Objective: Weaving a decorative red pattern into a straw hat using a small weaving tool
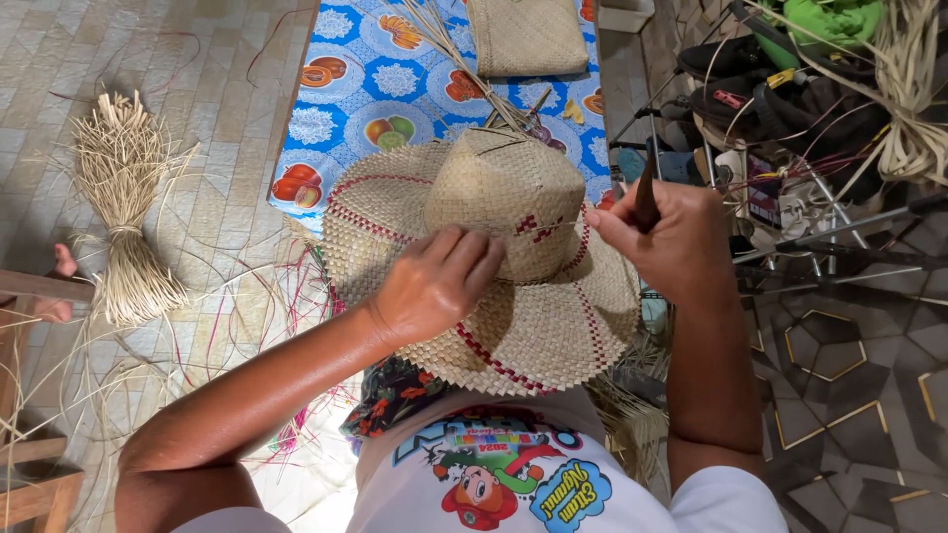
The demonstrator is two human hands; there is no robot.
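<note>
- Nearest the camera, a white shirt (pixel 513 484) with a colourful cartoon print is filling the bottom edge, with both bare forearms reaching forward from it.
- Just beyond it, a woven straw hat (pixel 494 266) is lying crown-up over the person's lap, its wide brim crossed by red woven lines.
- The left hand (pixel 439 281) is resting on the hat where the crown meets the brim, its fingers curled and pressed together against the weave.
- The right hand (pixel 671 242) is hovering at the hat's right side, closed around a thin dark tool (pixel 647 192) that is sticking up out of the fist; its tip is hidden.
- A patterned dark cloth (pixel 390 395) is showing under the near brim.
- Beyond the hat, a blue cloth (pixel 355 99) printed with fruit is lying on the floor, and a flat woven mat (pixel 526 38) is sitting on it at the top edge.
- Long straw strands (pixel 464 59) are running from the hat's far side across the blue cloth.
- To the left, a tied straw bundle (pixel 123 212) is lying on the tiled floor (pixel 197 59), with loose straw scattered around it.
- To the right, a metal rack (pixel 790 128) is holding dark shoes and more straw strips.
</note>
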